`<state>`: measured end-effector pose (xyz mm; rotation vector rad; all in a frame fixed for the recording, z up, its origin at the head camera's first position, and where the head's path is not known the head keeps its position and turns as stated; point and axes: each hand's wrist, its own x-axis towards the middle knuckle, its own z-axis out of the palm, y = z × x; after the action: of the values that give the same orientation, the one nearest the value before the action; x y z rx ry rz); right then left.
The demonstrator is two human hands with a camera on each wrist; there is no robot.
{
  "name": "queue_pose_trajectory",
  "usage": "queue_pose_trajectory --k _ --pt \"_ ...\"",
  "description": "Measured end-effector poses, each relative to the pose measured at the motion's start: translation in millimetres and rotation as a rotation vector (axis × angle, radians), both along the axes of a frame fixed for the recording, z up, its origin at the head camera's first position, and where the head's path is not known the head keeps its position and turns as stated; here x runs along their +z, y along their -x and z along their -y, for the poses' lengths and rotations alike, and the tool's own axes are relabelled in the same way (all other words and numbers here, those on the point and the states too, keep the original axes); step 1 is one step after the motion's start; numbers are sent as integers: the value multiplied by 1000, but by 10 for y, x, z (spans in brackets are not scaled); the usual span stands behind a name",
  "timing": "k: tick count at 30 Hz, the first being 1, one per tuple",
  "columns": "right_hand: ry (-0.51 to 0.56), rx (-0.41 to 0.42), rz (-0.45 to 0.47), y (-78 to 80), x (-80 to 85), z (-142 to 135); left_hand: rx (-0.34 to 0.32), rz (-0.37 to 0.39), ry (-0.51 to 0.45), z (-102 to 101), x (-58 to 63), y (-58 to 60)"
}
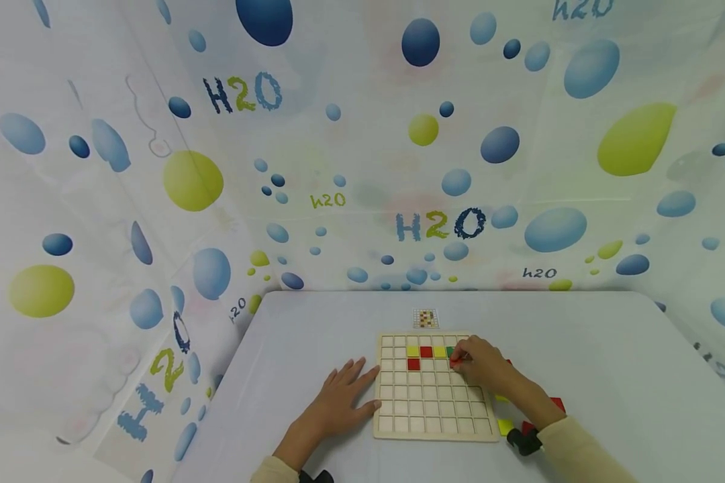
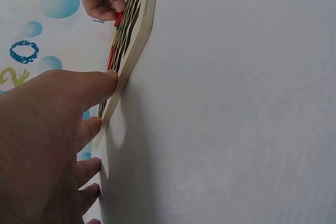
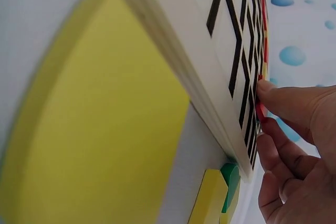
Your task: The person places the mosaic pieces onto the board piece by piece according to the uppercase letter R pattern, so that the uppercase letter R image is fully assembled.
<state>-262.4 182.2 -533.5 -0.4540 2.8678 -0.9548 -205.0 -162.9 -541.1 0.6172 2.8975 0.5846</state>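
Note:
A wooden grid board [image 1: 436, 441] lies on the table. In its upper rows sit a yellow tile [image 1: 413, 351], a red tile [image 1: 425, 351], another yellow tile [image 1: 439, 351] and a partly covered green tile [image 1: 450, 351]; a second red tile [image 1: 413, 364] lies one row lower. My right hand [image 1: 482, 364] pinches a red square tile [image 3: 260, 109] between thumb and fingertips, right at the grid below the green one. With fingers spread, my left hand [image 1: 346, 397] lies beside the board, its thumb [image 2: 107, 85] touching the left edge.
Behind the board lies a small pattern card [image 1: 425, 318] with a coloured grid. Loose tiles are scattered right of the board, among them a yellow tile [image 1: 505, 427] and a red tile [image 1: 558, 404], partly under the right forearm. A patterned curtain [image 1: 362, 134] hangs behind the table [image 1: 314, 322].

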Motion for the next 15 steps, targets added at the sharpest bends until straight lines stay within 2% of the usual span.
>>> queue_pose_trajectory --k 7,15 --pt "-4 26 -2 -29 34 14 -1 -14 3 1 -25 0" --pt "-25 4 20 -49 37 42 3 -21 13 0 -35 3"
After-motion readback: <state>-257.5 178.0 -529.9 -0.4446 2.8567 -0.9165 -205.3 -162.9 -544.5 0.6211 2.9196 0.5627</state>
